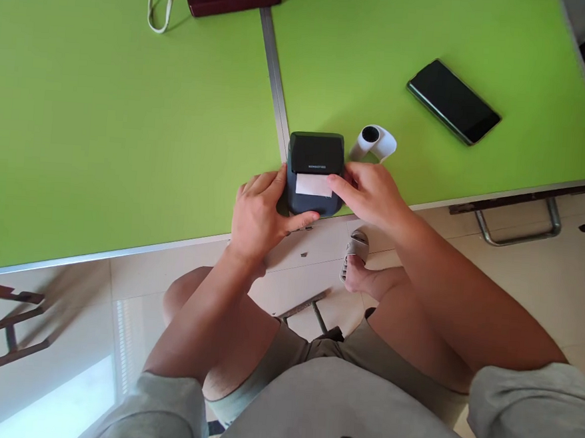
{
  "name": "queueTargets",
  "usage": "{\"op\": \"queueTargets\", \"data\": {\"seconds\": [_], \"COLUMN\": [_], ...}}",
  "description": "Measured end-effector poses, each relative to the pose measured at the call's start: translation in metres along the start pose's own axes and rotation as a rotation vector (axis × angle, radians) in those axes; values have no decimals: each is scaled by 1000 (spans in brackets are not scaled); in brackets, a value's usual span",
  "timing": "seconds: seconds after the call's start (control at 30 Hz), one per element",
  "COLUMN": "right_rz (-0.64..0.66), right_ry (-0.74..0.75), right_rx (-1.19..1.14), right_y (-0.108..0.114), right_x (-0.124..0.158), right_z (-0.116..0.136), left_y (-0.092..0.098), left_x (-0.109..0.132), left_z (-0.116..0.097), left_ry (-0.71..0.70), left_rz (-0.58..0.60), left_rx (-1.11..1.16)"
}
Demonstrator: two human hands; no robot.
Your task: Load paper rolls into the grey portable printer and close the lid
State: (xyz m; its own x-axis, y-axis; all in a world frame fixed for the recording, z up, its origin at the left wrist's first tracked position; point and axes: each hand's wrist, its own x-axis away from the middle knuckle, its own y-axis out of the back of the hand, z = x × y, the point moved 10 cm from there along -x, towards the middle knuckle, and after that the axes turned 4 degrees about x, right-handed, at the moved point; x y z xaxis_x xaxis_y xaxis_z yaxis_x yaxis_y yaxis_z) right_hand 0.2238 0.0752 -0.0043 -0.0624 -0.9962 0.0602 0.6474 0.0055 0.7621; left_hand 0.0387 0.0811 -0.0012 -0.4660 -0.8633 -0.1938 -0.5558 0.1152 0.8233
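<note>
At the edge of the smooth green bench (103,132), my left grip (259,213) clasps a dark, rounded-square plastic device (317,151); my right grip (373,192) holds its other side, touching the white paper strip (309,184), already out, apparently undetached.

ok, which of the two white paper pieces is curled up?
The loose roll on the green table, just beyond the right hand; the other, a strip, lies flat against the dark device.

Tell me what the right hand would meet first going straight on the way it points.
The printer: the right hand points at its side and seems to be against it, though exact contact is hard to judge.
</note>
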Motion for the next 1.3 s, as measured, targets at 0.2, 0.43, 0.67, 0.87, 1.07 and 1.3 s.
{"op": "queueTargets", "data": {"seconds": [0.2, 0.43, 0.67, 0.87, 1.07, 1.3], "right_rz": [-26, -36, -100, -172, -225, -369], "right_ry": [29, 27, 63, 71, 100, 199], "right_rx": [-46, -108, -37, -77, -116, 14], "right_y": [2, 6, 21, 31, 45, 71], "right_x": [3, 8, 12, 11, -3, -12], "right_z": [2, 3, 12, 20, 38, 53], "left_y": [0, 1, -5, -21, -19, -20], "left_x": [6, 7, -1, 0, 1, 3], "left_z": [-6, -9, 2, 1, -4, -8], "left_ry": [-18, 0, 5, -7, -78, -97], "left_rz": [-25, -60, 30, 102, 53, 44], "left_rx": [-27, -26, 75, -52, -73, -81]}}
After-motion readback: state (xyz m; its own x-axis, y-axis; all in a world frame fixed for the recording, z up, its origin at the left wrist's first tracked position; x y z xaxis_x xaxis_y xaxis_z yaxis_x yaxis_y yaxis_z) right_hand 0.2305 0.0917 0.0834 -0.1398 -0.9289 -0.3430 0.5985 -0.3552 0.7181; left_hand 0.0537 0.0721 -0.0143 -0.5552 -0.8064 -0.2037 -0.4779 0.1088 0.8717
